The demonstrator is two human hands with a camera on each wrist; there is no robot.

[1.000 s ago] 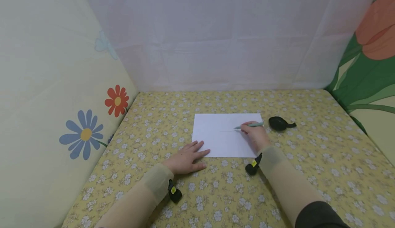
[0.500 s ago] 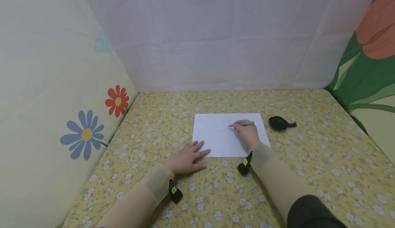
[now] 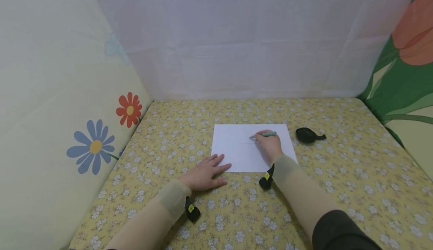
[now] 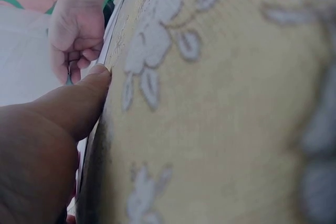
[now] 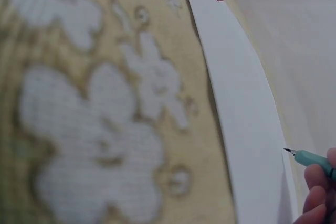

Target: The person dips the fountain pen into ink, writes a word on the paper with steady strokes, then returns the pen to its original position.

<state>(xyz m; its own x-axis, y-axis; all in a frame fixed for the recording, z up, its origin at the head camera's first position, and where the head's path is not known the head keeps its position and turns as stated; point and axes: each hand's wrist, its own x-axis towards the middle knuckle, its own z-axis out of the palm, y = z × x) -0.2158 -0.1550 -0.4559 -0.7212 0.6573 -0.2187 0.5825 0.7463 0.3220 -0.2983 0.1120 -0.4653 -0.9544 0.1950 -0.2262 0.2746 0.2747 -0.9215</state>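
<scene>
The right hand (image 3: 269,145) pinches a pen (image 3: 271,134) over the paper (image 3: 233,139) on the surface (image 3: 182,129); the left hand (image 3: 203,174), fingers spread, rests across the paper's near-left corner. The right wrist view shows a dark nib (image 5: 289,151); in the left wrist view the right hand hides most of the pen.

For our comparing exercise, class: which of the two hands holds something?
The right hand: its fingers pinch the green pen. The left hand lies spread over the near left corner of the paper, holding nothing.
</scene>
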